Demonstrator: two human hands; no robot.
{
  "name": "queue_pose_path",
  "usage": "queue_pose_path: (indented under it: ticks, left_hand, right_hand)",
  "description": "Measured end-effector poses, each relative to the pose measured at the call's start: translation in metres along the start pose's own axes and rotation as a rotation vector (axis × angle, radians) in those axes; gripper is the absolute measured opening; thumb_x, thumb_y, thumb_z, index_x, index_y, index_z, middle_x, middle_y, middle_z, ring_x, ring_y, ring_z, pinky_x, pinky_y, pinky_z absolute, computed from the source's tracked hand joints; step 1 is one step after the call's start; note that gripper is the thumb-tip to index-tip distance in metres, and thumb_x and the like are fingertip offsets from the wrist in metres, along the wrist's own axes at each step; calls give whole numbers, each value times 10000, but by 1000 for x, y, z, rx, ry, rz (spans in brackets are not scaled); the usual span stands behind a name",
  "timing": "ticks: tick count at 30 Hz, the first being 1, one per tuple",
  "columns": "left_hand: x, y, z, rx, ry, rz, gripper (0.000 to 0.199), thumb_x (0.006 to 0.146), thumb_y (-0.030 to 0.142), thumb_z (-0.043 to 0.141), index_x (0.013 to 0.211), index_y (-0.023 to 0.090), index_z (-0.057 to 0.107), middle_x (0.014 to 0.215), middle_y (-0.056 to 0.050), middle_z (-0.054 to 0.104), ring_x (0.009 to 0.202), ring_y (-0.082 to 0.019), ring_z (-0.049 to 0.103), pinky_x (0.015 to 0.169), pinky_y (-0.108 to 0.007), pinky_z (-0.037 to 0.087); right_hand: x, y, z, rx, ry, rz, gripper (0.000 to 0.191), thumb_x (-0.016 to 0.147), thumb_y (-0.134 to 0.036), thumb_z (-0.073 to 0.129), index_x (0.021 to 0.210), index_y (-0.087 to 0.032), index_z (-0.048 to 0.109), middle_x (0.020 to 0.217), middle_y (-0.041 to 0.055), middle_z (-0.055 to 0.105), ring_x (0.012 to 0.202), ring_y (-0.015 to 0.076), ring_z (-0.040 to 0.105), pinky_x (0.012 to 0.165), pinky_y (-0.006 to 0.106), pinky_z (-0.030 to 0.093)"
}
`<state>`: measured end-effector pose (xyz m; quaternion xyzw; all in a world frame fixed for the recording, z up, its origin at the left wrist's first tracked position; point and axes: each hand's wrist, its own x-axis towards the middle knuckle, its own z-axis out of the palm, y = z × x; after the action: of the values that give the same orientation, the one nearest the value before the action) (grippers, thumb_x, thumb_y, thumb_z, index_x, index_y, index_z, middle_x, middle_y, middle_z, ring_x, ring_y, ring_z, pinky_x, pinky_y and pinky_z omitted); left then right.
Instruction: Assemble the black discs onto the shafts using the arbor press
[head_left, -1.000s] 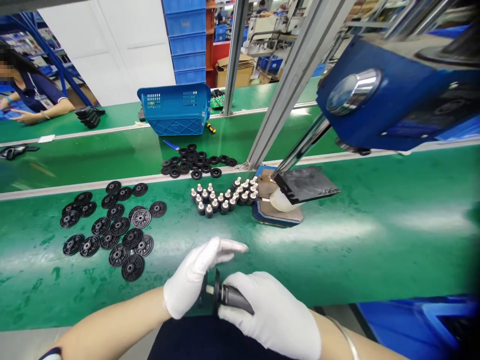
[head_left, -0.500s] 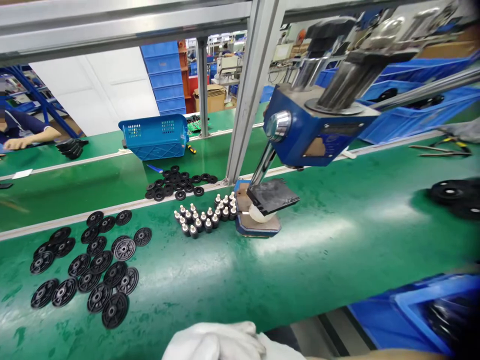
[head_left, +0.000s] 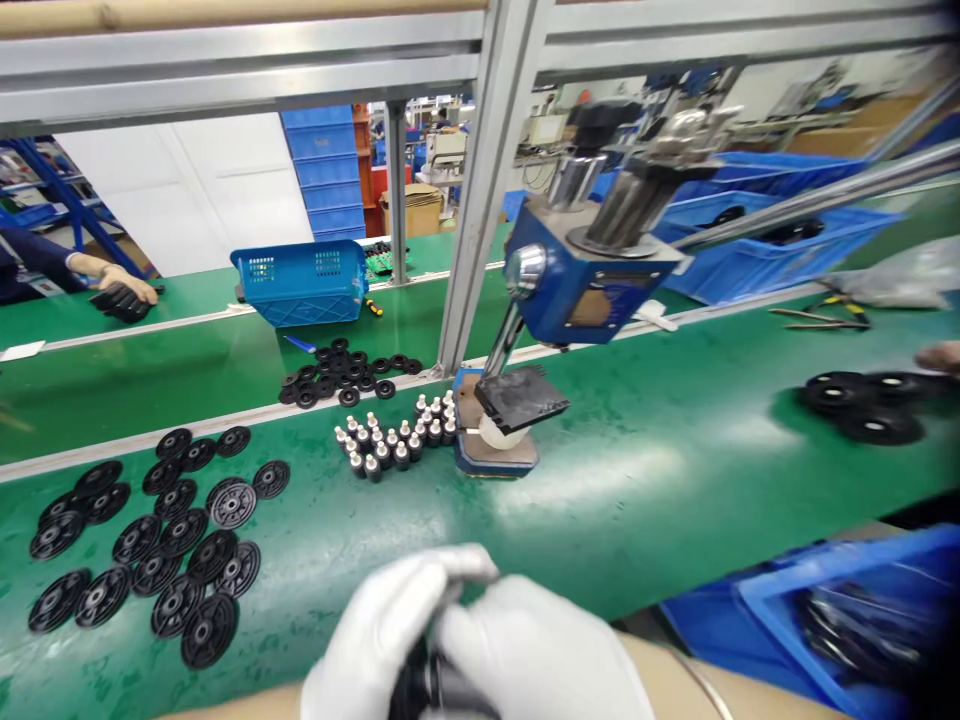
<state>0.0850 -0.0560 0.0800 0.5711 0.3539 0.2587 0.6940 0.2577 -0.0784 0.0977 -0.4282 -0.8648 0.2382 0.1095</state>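
Both my hands wear white gloves and meet low in the middle of the head view. My left hand (head_left: pixel 379 635) curls round the left side of a glossy black part (head_left: pixel 442 690), with thumb and fingers bent. Over its right side lies my right hand (head_left: pixel 544 650), fingers closed toward the left hand. Gloves and motion blur hide most of the part, so its kind cannot be made out. Ahead, black pegs with white tips (head_left: pixel 382 455) stand in a cluster beside a blue hand press (head_left: pixel 592 270). Ribbed black discs (head_left: pixel 176 605) lie spread on the left.
Small black rings (head_left: pixel 349 372) lie near a blue basket (head_left: pixel 300 290). More black discs (head_left: pixel 874 425) are at right, beside another person's hand (head_left: pixel 939 357). A blue bin (head_left: pixel 757 600) stands at lower right. Another co-worker's hand (head_left: pixel 124 280) holds black pieces.
My gloved hands have risen into view, and the black part now shows between them. The view has shifted slightly. At left, the co-worker's hand has reached the black pieces.
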Motion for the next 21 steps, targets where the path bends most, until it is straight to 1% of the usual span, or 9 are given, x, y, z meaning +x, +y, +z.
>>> queue_pose_path:
  ticks: [2, 4, 7, 9, 12, 15, 17, 18, 21]
  left_hand:
    - [19, 13, -3, 53, -18, 78, 586, 877, 609, 451, 1314, 229, 541, 1325, -86, 576, 1219, -299, 532, 1081, -451, 380]
    - [39, 26, -3, 159, -83, 151, 681, 773, 623, 611, 1316, 221, 530, 1322, -89, 568, 1239, -325, 496, 1089, -463, 348]
    - [66, 41, 6, 242, -231, 225, 653, 611, 553, 790, 1136, 198, 630, 1174, -52, 629, 1146, -337, 537, 1024, -431, 398]
    - [81, 46, 14, 275, -266, 243, 606, 569, 499, 832, 1047, 180, 640, 1072, -32, 641, 1048, -313, 573, 932, -390, 449]
    - [100, 48, 24, 384, -206, 248, 572, 566, 411, 851, 1036, 184, 618, 1007, -19, 644, 964, -272, 583, 838, -347, 470]
    - [117, 50, 28, 453, -106, 335, 379, 675, 348, 780, 982, 190, 623, 967, -11, 649, 902, -223, 586, 824, -320, 464]
    - [130, 52, 30, 454, -20, 447, 273, 757, 324, 708, 982, 194, 626, 1006, -17, 646, 926, -206, 582, 866, -310, 448]
    - [137, 53, 31, 452, 26, 504, 252, 789, 319, 676, 1001, 195, 624, 1030, -21, 643, 954, -202, 579, 896, -308, 436]
    - [160, 57, 32, 504, 132, 576, 251, 829, 342, 633, 1022, 184, 617, 1036, -31, 647, 988, -203, 573, 932, -316, 415]
  right_hand:
    - [3, 10, -19, -43, 11, 78, 328, 806, -460, 640, 1006, -202, 623, 756, 24, 699, 611, 202, 660, 570, 272, 488]
    - [2, 18, -42, -59, 22, 173, 333, 783, -474, 658, 982, -211, 614, 810, 26, 707, 669, 230, 676, 596, 287, 480]
    - [-5, 27, -71, -1, 59, 303, 303, 738, -417, 707, 935, -210, 605, 817, 20, 705, 715, 228, 669, 621, 280, 460]
    - [-8, 34, -84, 59, 105, 382, 302, 681, -349, 744, 900, -203, 594, 775, 6, 684, 697, 205, 642, 608, 266, 442]
    - [-10, 45, -93, 261, 239, 443, 343, 646, -259, 747, 942, -208, 581, 751, -30, 624, 691, 158, 592, 594, 237, 425]
    - [-14, 55, -97, 574, 403, 369, 466, 738, -306, 701, 1155, -208, 517, 769, -40, 571, 654, 120, 555, 560, 222, 427]
    - [-20, 62, -104, 660, 541, 311, 447, 838, -395, 618, 1215, -200, 477, 764, -38, 559, 573, 99, 518, 520, 226, 423]
    - [-23, 65, -110, 638, 657, 291, 405, 879, -421, 571, 1205, -197, 483, 753, -37, 557, 548, 93, 505, 522, 233, 432]
    - [-33, 72, -144, 434, 1154, 167, 299, 917, -385, 545, 1152, -202, 520, 786, -18, 558, 621, 101, 552, 657, 275, 497]
